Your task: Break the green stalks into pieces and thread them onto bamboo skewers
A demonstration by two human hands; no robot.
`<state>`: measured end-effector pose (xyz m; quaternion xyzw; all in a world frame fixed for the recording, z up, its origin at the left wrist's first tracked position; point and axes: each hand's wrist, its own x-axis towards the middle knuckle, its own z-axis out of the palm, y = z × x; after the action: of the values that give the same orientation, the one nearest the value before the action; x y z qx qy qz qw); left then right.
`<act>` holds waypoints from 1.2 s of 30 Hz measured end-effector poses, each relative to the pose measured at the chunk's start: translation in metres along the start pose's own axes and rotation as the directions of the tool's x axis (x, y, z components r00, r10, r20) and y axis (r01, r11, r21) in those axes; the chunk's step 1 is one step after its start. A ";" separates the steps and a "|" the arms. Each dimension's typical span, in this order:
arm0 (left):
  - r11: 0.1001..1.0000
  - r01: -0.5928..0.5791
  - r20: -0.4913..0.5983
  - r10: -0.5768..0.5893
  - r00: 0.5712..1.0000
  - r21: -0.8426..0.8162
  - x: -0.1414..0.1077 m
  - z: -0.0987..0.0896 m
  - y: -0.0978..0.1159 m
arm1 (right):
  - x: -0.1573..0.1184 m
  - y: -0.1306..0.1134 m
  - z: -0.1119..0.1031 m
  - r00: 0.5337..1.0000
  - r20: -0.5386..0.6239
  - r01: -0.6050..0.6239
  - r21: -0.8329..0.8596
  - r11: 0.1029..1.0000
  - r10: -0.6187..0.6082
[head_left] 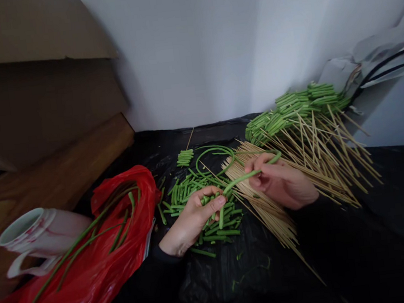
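My left hand point(200, 213) is closed round several short green stem pieces and one end of a long green stem point(242, 178). The stem curves up to the right, where my right hand point(277, 178) holds it between thumb and fingers. Under my left hand lies a loose pile of cut green pieces point(184, 191). A coiled green stem point(198, 161) rests behind the hands. Bare wooden skewers point(267, 214) lie below and beside my right hand. One skewer threaded with short green pieces point(185, 158) sits behind the pile.
Many filled skewers point(297, 106) are stacked at the back right. At left are a red plastic bag point(126, 257) with long stems and a white pitcher point(50, 232) near a cardboard box point(42, 96). Black plastic sheeting point(217, 281) covers the work surface; a white wall stands behind.
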<state>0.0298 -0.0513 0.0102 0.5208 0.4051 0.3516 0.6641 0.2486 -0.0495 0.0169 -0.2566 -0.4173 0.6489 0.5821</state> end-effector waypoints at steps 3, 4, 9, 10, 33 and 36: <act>1.000 -0.010 -0.016 0.010 1.000 0.010 0.001 -0.001 -0.002 | 0.000 0.008 0.003 0.998 0.044 -0.037 -0.050 0.998 0.039; 1.000 -0.017 -0.027 0.017 0.999 0.006 0.001 -0.001 -0.003 | 0.000 0.010 0.004 0.998 0.045 -0.040 -0.066 0.997 0.043; 0.995 -0.078 -0.110 0.071 0.991 -0.064 0.003 -0.002 -0.003 | 0.001 0.016 0.003 0.998 0.021 -0.049 -0.093 0.994 0.051; 0.992 -0.094 -0.126 0.083 0.988 -0.085 0.003 -0.001 -0.003 | 0.001 0.016 0.003 0.998 0.027 -0.052 -0.095 0.994 0.055; 0.870 -0.126 -0.112 0.082 0.990 -0.476 0.003 -0.001 0.001 | 0.000 0.036 0.008 0.975 0.118 -0.182 -0.071 0.981 0.189; 0.880 -0.130 -0.115 0.086 0.990 -0.458 0.002 -0.001 0.001 | -0.002 0.037 0.008 0.971 0.138 -0.185 -0.077 0.980 0.194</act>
<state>0.0298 -0.0488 0.0109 0.3522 0.3095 0.4981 0.7294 0.2221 -0.0519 -0.0107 -0.2658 -0.4524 0.7050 0.4772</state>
